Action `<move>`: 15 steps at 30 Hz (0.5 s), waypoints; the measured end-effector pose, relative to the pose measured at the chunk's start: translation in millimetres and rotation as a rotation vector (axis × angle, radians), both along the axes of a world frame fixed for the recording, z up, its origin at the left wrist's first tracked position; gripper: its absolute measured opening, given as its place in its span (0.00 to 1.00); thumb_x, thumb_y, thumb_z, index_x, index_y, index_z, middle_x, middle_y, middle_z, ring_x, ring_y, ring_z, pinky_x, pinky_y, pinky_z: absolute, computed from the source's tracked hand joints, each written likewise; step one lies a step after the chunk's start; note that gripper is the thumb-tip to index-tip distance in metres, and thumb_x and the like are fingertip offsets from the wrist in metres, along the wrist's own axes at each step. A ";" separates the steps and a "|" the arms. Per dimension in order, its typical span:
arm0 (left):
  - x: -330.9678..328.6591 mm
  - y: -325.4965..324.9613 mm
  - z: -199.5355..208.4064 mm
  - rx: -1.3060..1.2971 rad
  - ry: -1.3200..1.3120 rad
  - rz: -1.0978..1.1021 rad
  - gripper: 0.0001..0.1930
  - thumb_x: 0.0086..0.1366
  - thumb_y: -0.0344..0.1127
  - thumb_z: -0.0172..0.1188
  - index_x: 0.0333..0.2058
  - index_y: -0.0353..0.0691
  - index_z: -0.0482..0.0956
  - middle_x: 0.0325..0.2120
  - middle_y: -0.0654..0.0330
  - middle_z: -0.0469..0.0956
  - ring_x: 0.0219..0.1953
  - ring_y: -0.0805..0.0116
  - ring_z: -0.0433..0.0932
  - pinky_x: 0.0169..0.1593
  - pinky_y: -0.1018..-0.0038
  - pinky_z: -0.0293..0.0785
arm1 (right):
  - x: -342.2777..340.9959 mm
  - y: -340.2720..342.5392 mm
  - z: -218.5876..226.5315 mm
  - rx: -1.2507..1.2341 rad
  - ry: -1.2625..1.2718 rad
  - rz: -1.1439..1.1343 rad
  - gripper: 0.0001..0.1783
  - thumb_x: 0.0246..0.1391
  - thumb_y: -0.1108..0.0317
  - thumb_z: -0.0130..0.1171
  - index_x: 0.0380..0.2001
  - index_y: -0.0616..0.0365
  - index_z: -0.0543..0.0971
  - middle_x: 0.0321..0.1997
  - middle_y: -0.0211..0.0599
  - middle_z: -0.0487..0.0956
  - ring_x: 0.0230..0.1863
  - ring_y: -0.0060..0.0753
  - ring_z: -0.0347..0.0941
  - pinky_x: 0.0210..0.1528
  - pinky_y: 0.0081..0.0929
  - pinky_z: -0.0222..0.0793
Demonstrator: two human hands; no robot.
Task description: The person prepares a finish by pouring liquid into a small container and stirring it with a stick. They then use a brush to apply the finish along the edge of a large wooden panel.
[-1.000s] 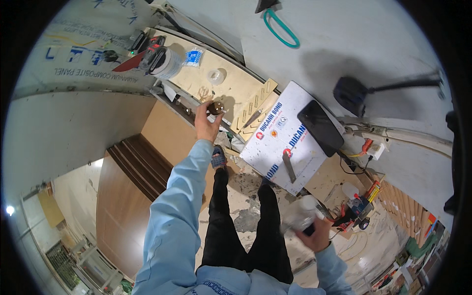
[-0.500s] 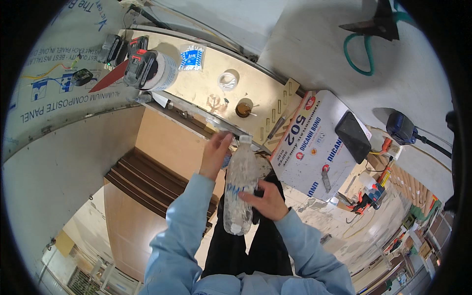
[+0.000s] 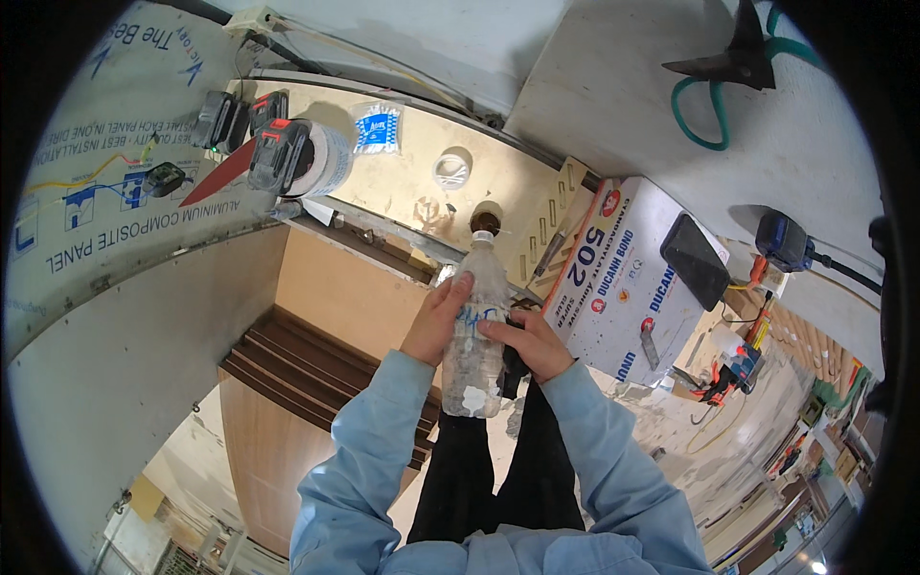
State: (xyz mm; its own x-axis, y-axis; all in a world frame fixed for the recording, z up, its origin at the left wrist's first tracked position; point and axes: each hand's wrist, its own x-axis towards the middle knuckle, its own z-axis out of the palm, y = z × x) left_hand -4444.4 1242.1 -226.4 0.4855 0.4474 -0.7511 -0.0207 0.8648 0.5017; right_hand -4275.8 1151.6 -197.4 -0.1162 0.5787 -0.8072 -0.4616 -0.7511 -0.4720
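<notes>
A clear plastic bottle (image 3: pixel 471 359) with a white top and blue handwriting is held between my two hands, its neck tilted away from me. My left hand (image 3: pixel 437 324) grips its left side, thumb along the upper body. On the other side my right hand (image 3: pixel 539 347) holds it, thumb pressed across the front. A white patch shows low on the bottle. Just beyond its neck stands a small cup of brown liquid (image 3: pixel 487 219) with a thin stick in it. A round white container (image 3: pixel 451 172) with cotton swabs sits farther back on the bench.
The pale bench (image 3: pixel 398 177) carries a bag of cotton swabs (image 3: pixel 378 128), power-tool batteries (image 3: pixel 279 158) and a strip with metal pieces (image 3: pixel 549 220). At right, a white-and-orange box (image 3: pixel 623 278) bears a black phone (image 3: pixel 694 257). Brown boards (image 3: pixel 307 379) lie at lower left.
My left hand has come down from beside the bottle's top onto its side. The bottle has moved away from me, its neck now near the cup. My right hand keeps its hold.
</notes>
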 end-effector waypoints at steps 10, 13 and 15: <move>-3.1 6.2 0.8 -0.051 0.061 -0.076 0.28 0.78 0.55 0.57 0.59 0.32 0.77 0.47 0.56 0.84 0.45 0.70 0.83 0.47 0.72 0.81 | 0.8 3.0 -0.6 0.013 0.023 0.041 0.25 0.61 0.57 0.70 0.49 0.72 0.84 0.43 0.38 0.87 0.43 0.24 0.82 0.50 0.23 0.76; -1.3 8.8 3.2 -0.044 0.068 -0.105 0.29 0.78 0.55 0.57 0.59 0.32 0.77 0.46 0.56 0.84 0.45 0.70 0.83 0.47 0.72 0.82 | 2.4 3.5 0.3 -0.018 0.035 0.035 0.25 0.61 0.58 0.70 0.50 0.72 0.84 0.44 0.38 0.87 0.44 0.25 0.82 0.51 0.23 0.75; -0.7 10.0 4.1 -0.050 0.083 -0.103 0.29 0.78 0.55 0.58 0.58 0.32 0.77 0.46 0.56 0.84 0.45 0.70 0.83 0.47 0.72 0.82 | 2.8 3.1 -1.0 -0.027 0.053 0.016 0.25 0.62 0.58 0.70 0.50 0.71 0.84 0.45 0.38 0.87 0.45 0.25 0.82 0.51 0.23 0.75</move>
State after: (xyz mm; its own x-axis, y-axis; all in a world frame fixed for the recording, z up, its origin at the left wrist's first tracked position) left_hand -4445.1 1252.1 -222.3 0.4620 0.3596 -0.8107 0.1091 0.8841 0.4544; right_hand -4273.0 1154.7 -198.5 -0.1680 0.5548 -0.8148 -0.4728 -0.7706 -0.4273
